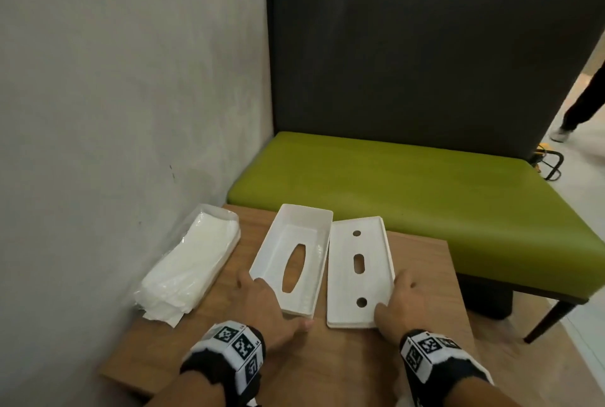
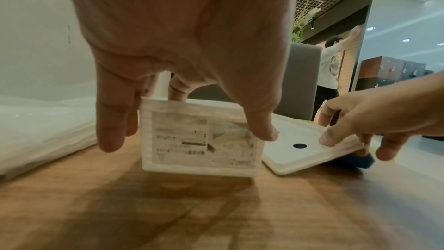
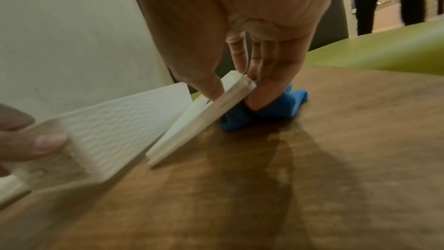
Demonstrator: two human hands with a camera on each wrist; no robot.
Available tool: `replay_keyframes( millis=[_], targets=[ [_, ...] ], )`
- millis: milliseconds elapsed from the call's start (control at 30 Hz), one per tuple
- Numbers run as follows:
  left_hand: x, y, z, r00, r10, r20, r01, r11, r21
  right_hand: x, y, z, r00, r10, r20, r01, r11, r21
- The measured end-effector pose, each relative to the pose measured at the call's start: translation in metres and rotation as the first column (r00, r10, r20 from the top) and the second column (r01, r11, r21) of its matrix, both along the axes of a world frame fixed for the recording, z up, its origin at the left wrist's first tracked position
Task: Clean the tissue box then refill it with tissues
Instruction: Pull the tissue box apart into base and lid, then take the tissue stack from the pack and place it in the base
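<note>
The white tissue box (image 1: 291, 259) lies open side up on the wooden table (image 1: 327, 367), its slot facing down. My left hand (image 1: 271, 303) grips its near end; in the left wrist view the thumb (image 2: 261, 130) lies on the labelled end face (image 2: 199, 140). Its separate white lid (image 1: 358, 270), with three holes, sits just to the right. My right hand (image 1: 394, 295) pinches the lid's near right corner, and this edge of the lid (image 3: 204, 115) is tilted up. A blue cloth (image 3: 271, 109) is bunched under the fingers. A plastic-wrapped tissue pack (image 1: 190, 262) lies against the wall.
A grey wall (image 1: 131, 95) runs along the table's left side. Beyond the table stands a green bench seat (image 1: 409, 184) with a dark backrest. A person's legs (image 1: 586, 102) show at the far right, off the table.
</note>
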State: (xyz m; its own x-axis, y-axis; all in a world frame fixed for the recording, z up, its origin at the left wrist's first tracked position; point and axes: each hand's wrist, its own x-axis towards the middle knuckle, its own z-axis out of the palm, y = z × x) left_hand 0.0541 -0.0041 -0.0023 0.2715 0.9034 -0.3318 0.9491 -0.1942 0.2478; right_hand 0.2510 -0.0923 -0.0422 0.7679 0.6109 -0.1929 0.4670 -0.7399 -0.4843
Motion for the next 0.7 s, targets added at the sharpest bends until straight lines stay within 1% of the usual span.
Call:
replay_keyframes(
  millis=[67,133,167,233,300,367,467,533,600,700],
  targets=[
    [0.001,-0.001,-0.003,0.999,-0.021,-0.024,0.02,0.999,-0.034,-0.001,-0.002,0.0,0.998,0.037,0.05,-0.032,0.995,-0.095],
    [0.002,-0.001,-0.005,0.998,-0.041,-0.041,0.04,0.998,-0.044,-0.001,-0.001,0.004,0.985,0.108,0.133,-0.077,0.972,-0.221],
    [0.002,0.001,-0.005,0.998,-0.05,-0.043,0.048,0.998,-0.046,0.0,0.001,0.007,0.976,0.134,0.169,-0.09,0.966,-0.244],
    [0.001,0.007,-0.002,0.996,-0.069,-0.059,0.068,0.998,-0.006,0.004,0.006,0.014,0.966,0.133,0.22,-0.092,0.978,-0.189],
    [0.0,0.018,0.005,0.994,-0.09,-0.06,0.095,0.991,0.092,0.007,0.014,0.022,0.962,0.121,0.246,-0.107,0.992,-0.069],
    [-0.002,0.032,0.014,0.995,-0.089,-0.044,0.096,0.979,0.181,0.005,0.024,0.031,0.959,0.14,0.245,-0.154,0.987,0.04],
    [-0.009,0.063,0.023,0.998,-0.062,-0.016,0.064,0.96,0.272,-0.005,0.047,0.046,0.94,0.212,0.268,-0.245,0.965,0.095],
    [-0.019,0.084,0.026,1.0,-0.031,0.0,0.03,0.956,0.291,-0.016,0.065,0.056,0.927,0.271,0.258,-0.31,0.942,0.126],
    [-0.031,0.105,0.025,1.0,0.017,-0.002,-0.016,0.961,0.276,-0.029,0.084,0.065,0.914,0.321,0.246,-0.362,0.921,0.143],
    [-0.054,0.135,0.023,0.99,0.141,-0.007,-0.135,0.962,0.236,-0.049,0.112,0.076,0.9,0.379,0.214,-0.418,0.89,0.184]
  ],
)
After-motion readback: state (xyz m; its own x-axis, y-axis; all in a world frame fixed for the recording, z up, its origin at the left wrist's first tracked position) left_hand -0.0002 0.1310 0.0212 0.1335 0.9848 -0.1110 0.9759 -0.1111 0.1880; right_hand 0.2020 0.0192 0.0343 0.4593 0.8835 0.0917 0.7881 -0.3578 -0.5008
